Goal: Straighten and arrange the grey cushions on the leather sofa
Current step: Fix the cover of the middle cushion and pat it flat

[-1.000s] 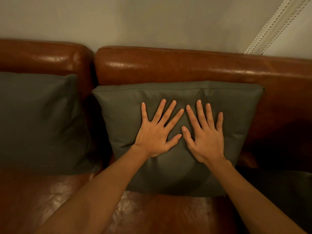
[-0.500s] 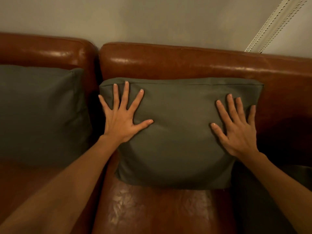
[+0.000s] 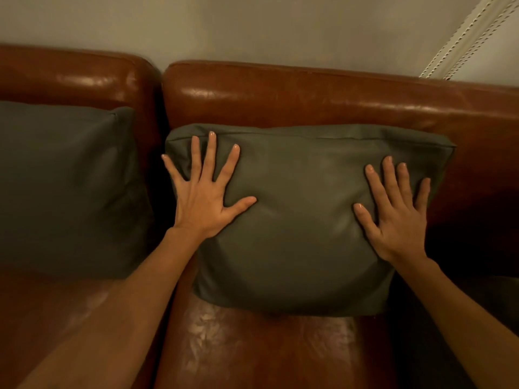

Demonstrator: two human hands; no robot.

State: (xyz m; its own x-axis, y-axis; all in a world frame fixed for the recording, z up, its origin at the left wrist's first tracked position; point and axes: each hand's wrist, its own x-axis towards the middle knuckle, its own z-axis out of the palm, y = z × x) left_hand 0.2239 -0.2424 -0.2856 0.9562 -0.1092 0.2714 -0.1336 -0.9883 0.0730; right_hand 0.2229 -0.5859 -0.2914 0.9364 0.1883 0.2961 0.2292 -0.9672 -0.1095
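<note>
A grey cushion [image 3: 303,220] leans upright against the backrest of the brown leather sofa [image 3: 309,99], in the middle of the view. My left hand [image 3: 205,197] lies flat on its upper left part, fingers spread and straight. My right hand [image 3: 398,214] presses flat on its right side, fingers straight. A second grey cushion [image 3: 64,186] leans against the left backrest section, untouched. Part of a third grey cushion [image 3: 502,301] shows at the right edge, behind my right forearm.
The sofa seat [image 3: 261,349] stretches below the cushions. A pale wall [image 3: 224,26] rises behind the backrest. White beaded blind cords [image 3: 466,35] hang at the upper right, just above the sofa back.
My hands slid apart from the cushion's centre to its left and right sides. Since half a second ago they have barely shifted. The cushion's face looks smoother.
</note>
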